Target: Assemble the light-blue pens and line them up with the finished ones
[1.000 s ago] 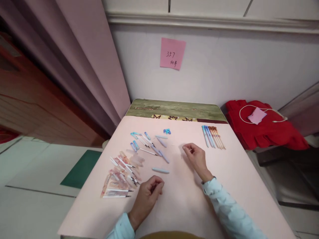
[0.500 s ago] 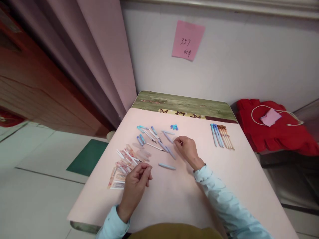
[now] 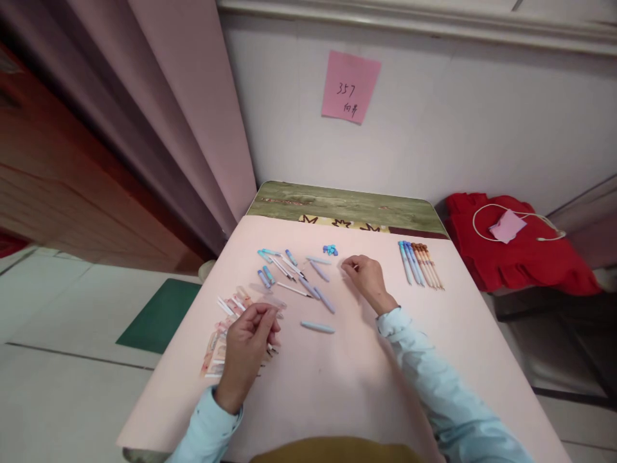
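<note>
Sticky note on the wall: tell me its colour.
The sticky note is pink with dark handwriting; head view.

At twelve o'clock a pink sticky note (image 3: 350, 87) with handwriting hangs on the white wall (image 3: 457, 141) in front of me, under a pale moulding (image 3: 434, 26). At eleven o'clock a mauve curtain (image 3: 183, 116) falls in folds, with dark wooden panelling (image 3: 62, 186) beyond it at ten. At nine o'clock a green mat (image 3: 159, 315) lies on the pale floor (image 3: 62, 334). My pink worktop (image 3: 366, 392) ends at its far edge in a green patterned strip (image 3: 347, 204). At two o'clock a red cloth (image 3: 525, 267) carries a looped white cable (image 3: 475, 222) and a small pink paper (image 3: 507, 226).
</note>
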`<state>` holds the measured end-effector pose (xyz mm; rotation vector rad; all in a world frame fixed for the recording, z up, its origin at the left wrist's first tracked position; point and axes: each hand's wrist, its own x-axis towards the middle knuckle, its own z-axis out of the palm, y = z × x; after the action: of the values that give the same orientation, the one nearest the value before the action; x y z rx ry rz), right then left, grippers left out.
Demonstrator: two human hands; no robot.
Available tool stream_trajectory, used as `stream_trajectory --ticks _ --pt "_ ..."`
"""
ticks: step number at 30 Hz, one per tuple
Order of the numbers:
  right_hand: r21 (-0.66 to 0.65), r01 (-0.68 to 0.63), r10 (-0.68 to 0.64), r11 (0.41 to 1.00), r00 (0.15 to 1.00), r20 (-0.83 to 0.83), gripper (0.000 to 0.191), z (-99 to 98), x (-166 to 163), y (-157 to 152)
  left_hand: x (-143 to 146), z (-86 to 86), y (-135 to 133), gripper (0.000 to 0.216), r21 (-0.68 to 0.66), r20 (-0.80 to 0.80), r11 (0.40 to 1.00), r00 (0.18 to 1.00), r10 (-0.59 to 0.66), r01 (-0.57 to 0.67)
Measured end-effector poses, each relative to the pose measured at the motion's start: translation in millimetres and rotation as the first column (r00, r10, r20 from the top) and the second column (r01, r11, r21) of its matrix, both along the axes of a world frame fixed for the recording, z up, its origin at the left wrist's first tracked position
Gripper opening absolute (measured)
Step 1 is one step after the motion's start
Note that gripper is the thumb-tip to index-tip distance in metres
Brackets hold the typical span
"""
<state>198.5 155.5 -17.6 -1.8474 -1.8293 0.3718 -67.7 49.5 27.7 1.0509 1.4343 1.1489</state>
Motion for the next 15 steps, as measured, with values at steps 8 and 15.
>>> stream_trajectory --ticks 8,15 --pt "-0.026 -0.070 0.073 0.997 0.986 0.147 0.017 -9.4 -49.1 18.6 6.0 -7.4 -4.2 0.024 -0.015 -0.022 0.995 0.995 -0.096 0.096" --pt "-0.038 -0.009 -0.008 0.999 0.915 -0.403 0.020 17.9 -34.4 -54.7 17.5 -12.9 -7.6 0.030 -0.118 0.179 0.989 0.982 -0.062 0.084"
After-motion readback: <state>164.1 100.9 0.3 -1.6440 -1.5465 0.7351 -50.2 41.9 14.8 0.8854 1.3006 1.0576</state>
